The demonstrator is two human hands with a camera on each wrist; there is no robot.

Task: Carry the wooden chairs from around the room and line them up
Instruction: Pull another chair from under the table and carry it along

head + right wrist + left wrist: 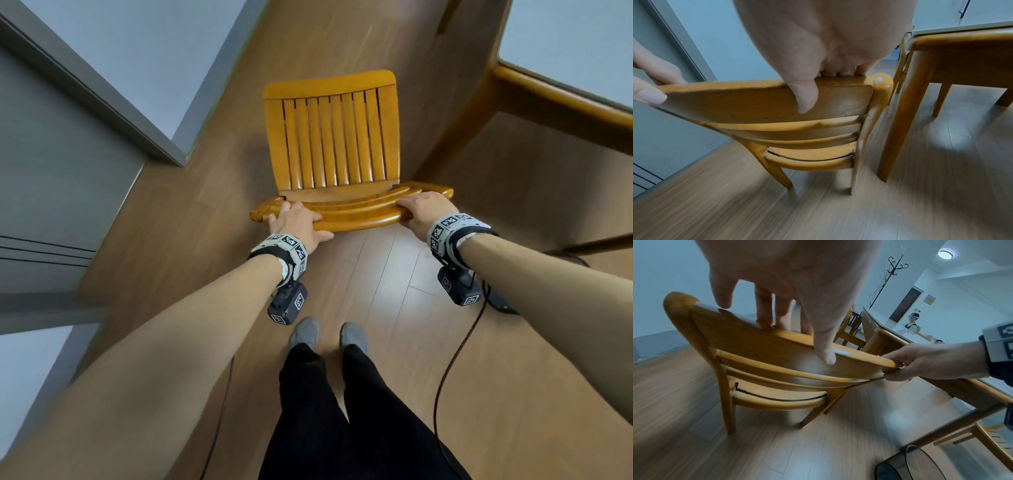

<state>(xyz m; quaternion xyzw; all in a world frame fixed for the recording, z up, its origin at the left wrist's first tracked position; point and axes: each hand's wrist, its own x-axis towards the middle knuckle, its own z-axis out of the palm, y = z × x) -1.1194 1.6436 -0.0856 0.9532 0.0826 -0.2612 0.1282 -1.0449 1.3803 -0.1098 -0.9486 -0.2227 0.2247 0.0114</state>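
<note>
Nearest are the person's grey shoes (328,335) and black trousers (342,411), planted on the brown wood-plank floor (387,274). Just ahead, the left hand (297,223) and the right hand (423,209) each clasp the curved top rail of the honey-coloured wooden chair (334,144) with the slatted seat, fingers curled over the far side and thumbs pressed on the near face, one hand toward each end of the rail. The chair stands between a grey door frame (85,85) on the left and a glass-topped wooden table (548,99) on the right, close beside the table's leg. Farther off, a black coat stand (890,277) rises near a dark door (904,305).
</note>
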